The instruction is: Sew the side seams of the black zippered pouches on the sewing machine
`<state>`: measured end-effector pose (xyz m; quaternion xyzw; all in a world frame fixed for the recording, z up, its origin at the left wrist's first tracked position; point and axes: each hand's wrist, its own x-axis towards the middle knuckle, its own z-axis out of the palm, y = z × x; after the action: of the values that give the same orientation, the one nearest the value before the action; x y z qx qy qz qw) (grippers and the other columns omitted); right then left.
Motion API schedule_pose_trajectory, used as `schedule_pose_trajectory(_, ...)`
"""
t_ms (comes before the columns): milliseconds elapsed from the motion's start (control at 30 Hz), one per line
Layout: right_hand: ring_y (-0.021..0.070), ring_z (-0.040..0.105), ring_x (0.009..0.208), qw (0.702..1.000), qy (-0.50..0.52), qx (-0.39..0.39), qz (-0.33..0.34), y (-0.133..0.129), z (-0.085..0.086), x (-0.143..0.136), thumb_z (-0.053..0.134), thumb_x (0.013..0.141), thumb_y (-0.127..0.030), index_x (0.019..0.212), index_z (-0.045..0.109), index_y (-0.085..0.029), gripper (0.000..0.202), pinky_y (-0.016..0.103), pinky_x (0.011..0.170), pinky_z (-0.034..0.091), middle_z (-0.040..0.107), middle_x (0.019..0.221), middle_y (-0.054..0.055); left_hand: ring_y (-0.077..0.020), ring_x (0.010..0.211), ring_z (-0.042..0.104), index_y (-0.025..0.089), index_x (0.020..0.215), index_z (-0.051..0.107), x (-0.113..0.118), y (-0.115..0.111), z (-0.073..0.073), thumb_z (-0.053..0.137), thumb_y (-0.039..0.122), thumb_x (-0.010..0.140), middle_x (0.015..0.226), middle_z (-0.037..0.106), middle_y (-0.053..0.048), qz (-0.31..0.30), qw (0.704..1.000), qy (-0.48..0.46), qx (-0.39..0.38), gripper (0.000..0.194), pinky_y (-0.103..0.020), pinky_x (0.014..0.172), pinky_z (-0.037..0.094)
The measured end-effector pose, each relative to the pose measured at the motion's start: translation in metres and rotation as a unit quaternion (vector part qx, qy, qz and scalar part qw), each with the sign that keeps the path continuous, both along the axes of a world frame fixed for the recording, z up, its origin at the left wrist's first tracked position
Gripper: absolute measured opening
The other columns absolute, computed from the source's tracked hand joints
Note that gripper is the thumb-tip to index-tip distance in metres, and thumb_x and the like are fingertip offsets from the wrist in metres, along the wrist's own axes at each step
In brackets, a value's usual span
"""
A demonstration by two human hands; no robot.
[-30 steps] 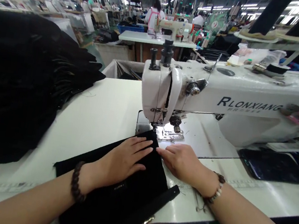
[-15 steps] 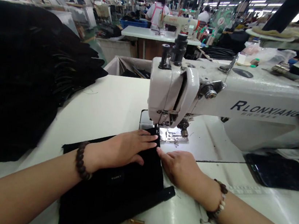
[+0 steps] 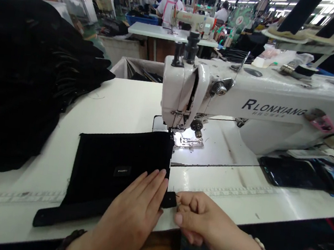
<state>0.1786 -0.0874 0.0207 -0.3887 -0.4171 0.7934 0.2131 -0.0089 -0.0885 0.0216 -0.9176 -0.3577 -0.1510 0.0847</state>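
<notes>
A black fabric panel (image 3: 98, 153) with a small label (image 3: 122, 171) lies flat on the white sewing table, its upper right corner at the needle of the white sewing machine (image 3: 179, 89). Along its lower edge runs a black band (image 3: 59, 215) whose ends stick out past the panel. My left hand (image 3: 135, 211) rests on the panel's lower right part, fingers stretched out and close together. Just right of the band's right end, my right hand (image 3: 201, 215) is closed in a pinch; what sits between the fingertips is too small to make out.
A large heap of black fabric pieces (image 3: 15, 80) fills the left side. On the right lies a dark phone (image 3: 292, 173). Ruler markings (image 3: 238, 189) run along the table front. Behind the table stands a bin (image 3: 125, 68); people sit at other machines beyond.
Both hands have moved from beside the needle toward the table's front edge. The panel has turned, its band now more level. My right hand has closed into a pinch near the band's end.
</notes>
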Motion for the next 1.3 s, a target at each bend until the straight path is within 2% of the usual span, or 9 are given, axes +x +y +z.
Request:
schedule_pose_trajectory(100, 0.0015, 0.020, 0.027, 0.988, 0.098, -0.096, -0.069, -0.002, 0.001, -0.005, 0.066, 0.070, -0.039, 0.072, 0.050, -0.015, 0.029, 0.016, 0.029, 0.014, 0.038, 0.034, -0.011, -0.0267, 0.101, 0.058, 0.000, 0.106, 0.056, 0.002, 0.004, 0.005, 0.030, 0.004, 0.082, 0.112, 0.059, -0.020, 0.000, 0.999, -0.025, 0.037, 0.035, -0.037, 0.081, 0.052)
schedule_pose_trajectory(267, 0.0005, 0.020, 0.025, 0.979, 0.144, -0.110, -0.092, -0.003, 0.002, -0.002, 0.069, 0.069, -0.037, 0.070, 0.051, -0.013, 0.030, 0.014, 0.028, 0.014, 0.036, 0.031, -0.012, -0.0239, 0.099, 0.059, 0.002, 0.102, 0.059, 0.001, 0.007, 0.017, 0.027, 0.000, 0.080, 0.108, 0.062, -0.017, -0.048, 0.998, -0.022, 0.032, 0.039, -0.032, 0.081, 0.052)
schedule_pose_trajectory(400, 0.0008, 0.020, 0.025, 0.982, 0.131, -0.116, -0.076, -0.005, -0.002, 0.004, 0.069, 0.069, -0.038, 0.071, 0.053, -0.013, 0.030, 0.015, 0.028, 0.014, 0.036, 0.031, -0.012, -0.0240, 0.102, 0.057, 0.001, 0.104, 0.058, 0.002, 0.010, 0.016, 0.027, 0.000, 0.077, 0.111, 0.060, -0.017, -0.089, 0.996, 0.015, 0.010, 0.041, -0.034, 0.087, 0.046)
schedule_pose_trajectory(567, -0.0003, 0.022, 0.028, 0.996, 0.043, -0.075, -0.027, -0.003, 0.000, 0.013, 0.066, 0.071, -0.042, 0.075, 0.056, -0.011, 0.032, 0.016, 0.030, 0.012, 0.036, 0.038, -0.011, -0.0231, 0.106, 0.054, 0.004, 0.107, 0.057, 0.003, 0.015, 0.005, 0.032, 0.007, 0.079, 0.115, 0.058, -0.014, -0.090, 0.995, 0.029, -0.013, 0.038, -0.031, 0.093, 0.041)
schedule_pose_trajectory(700, 0.0013, 0.023, 0.031, 0.999, -0.027, -0.025, 0.007, 0.009, 0.003, 0.016, 0.059, 0.077, -0.044, 0.073, 0.053, -0.014, 0.031, 0.017, 0.034, 0.014, 0.037, 0.040, -0.010, -0.0214, 0.104, 0.055, 0.004, 0.106, 0.057, 0.003, 0.028, -0.002, 0.035, 0.008, 0.078, 0.113, 0.059, -0.014, -0.097, 0.994, 0.046, -0.020, 0.036, -0.030, 0.092, 0.040)
schedule_pose_trajectory(900, 0.0051, 0.031, 0.041, 0.985, -0.135, 0.078, 0.075, 0.036, 0.011, 0.019, 0.055, 0.080, -0.044, 0.072, 0.050, -0.015, 0.030, 0.019, 0.040, 0.023, 0.039, 0.047, -0.007, -0.0205, 0.103, 0.056, 0.002, 0.106, 0.056, 0.001, 0.057, -0.005, 0.037, 0.004, 0.076, 0.110, 0.061, -0.016, -0.131, 0.988, 0.067, -0.051, 0.035, -0.029, 0.091, 0.041)
schedule_pose_trajectory(1133, 0.0064, 0.031, 0.045, 0.934, -0.274, 0.180, 0.140, 0.074, 0.015, 0.019, 0.049, 0.083, -0.036, 0.073, 0.052, -0.016, 0.023, 0.019, 0.042, 0.024, 0.035, 0.050, -0.007, -0.0193, 0.100, 0.058, 0.003, 0.102, 0.058, 0.001, 0.088, -0.010, 0.035, 0.003, 0.077, 0.106, 0.063, -0.015, -0.135, 0.989, 0.023, -0.053, 0.034, -0.028, 0.089, 0.044)
schedule_pose_trajectory(1233, 0.0065, 0.030, 0.045, 0.889, -0.336, 0.268, 0.157, 0.090, 0.017, 0.015, 0.046, 0.084, -0.035, 0.061, 0.047, -0.017, 0.029, 0.020, 0.041, 0.022, 0.034, 0.050, -0.006, -0.0173, 0.100, 0.058, 0.004, 0.101, 0.058, 0.002, 0.101, -0.011, 0.034, 0.001, 0.078, 0.105, 0.063, -0.013, -0.128, 0.989, 0.024, -0.074, 0.034, -0.028, 0.090, 0.043)
schedule_pose_trajectory(1300, 0.0068, 0.030, 0.044, 0.843, -0.385, 0.338, 0.166, 0.097, 0.019, 0.012, 0.047, 0.084, -0.031, 0.055, 0.045, -0.017, 0.032, 0.021, 0.042, 0.021, 0.034, 0.047, -0.005, -0.0176, 0.101, 0.057, 0.005, 0.104, 0.057, 0.001, 0.108, -0.011, 0.035, 0.002, 0.079, 0.107, 0.062, -0.013, -0.124, 0.987, 0.035, -0.098, 0.033, -0.029, 0.091, 0.043)
